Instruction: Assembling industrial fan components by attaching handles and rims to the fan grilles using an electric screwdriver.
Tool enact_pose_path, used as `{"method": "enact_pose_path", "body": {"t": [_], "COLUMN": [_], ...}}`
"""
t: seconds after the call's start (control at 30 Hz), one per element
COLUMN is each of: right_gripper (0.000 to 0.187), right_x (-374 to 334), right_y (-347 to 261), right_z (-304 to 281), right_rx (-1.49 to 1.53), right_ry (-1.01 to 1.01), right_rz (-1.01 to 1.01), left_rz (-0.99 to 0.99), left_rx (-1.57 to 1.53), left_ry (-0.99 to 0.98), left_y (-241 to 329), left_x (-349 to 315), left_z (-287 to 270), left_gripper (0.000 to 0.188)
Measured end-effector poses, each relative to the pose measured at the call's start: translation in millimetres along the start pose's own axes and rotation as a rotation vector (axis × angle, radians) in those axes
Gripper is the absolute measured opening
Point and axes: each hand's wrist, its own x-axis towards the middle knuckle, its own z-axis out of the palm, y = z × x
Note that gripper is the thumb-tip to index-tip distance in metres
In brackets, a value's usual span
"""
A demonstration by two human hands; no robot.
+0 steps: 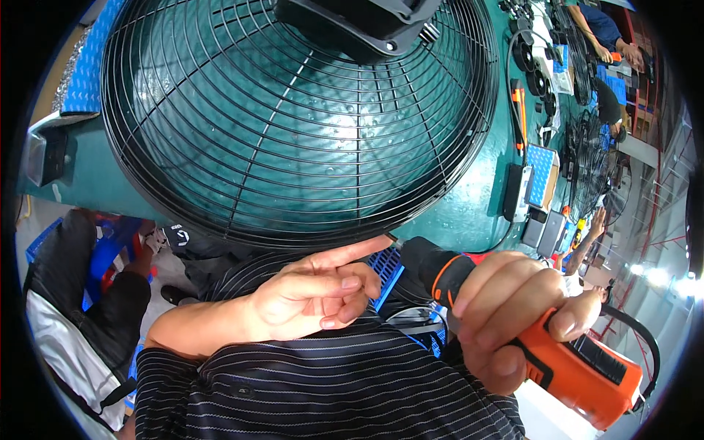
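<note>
A large round black wire fan guard (253, 158) rests on the green table, with a black motor housing (359, 29) at its centre. Below the guard's near rim is my left hand (312, 290), index finger stretched along to the rim near the tool's tip, the other fingers loosely bent. I see nothing held in it. My right hand (513, 312) grips an orange and black corded electric screwdriver (587, 370). Its black nose (429, 264) points left toward the near rim, close to my left fingertip. Whether the bit touches a screw there is too small to tell.
On the green table (473, 198), a blue-patterned box (541, 176) and a grey-black power box (517, 192) stand at right. Another box (82, 73) with small metal parts is at far left. Co-workers sit at left (66, 293) and far right (605, 33). More fan guards (587, 158) stand along the table.
</note>
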Motion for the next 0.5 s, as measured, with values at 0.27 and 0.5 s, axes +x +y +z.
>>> {"method": "enact_pose_path", "body": {"t": [0.27, 0.5], "right_gripper": [0.049, 0.047], "right_x": [6, 25], "right_y": [5, 11], "right_z": [-5, -21], "right_rx": [0.007, 0.152], "right_ry": [-0.055, -0.284], "right_rz": [-0.026, 0.059], "left_rz": [-0.013, 0.462], "left_rx": [-0.007, 1.932], "left_ry": [-0.004, 0.078], "left_y": [3, 17], "left_x": [1, -28], "left_z": [2, 31], "left_gripper": [0.060, 0.029]}}
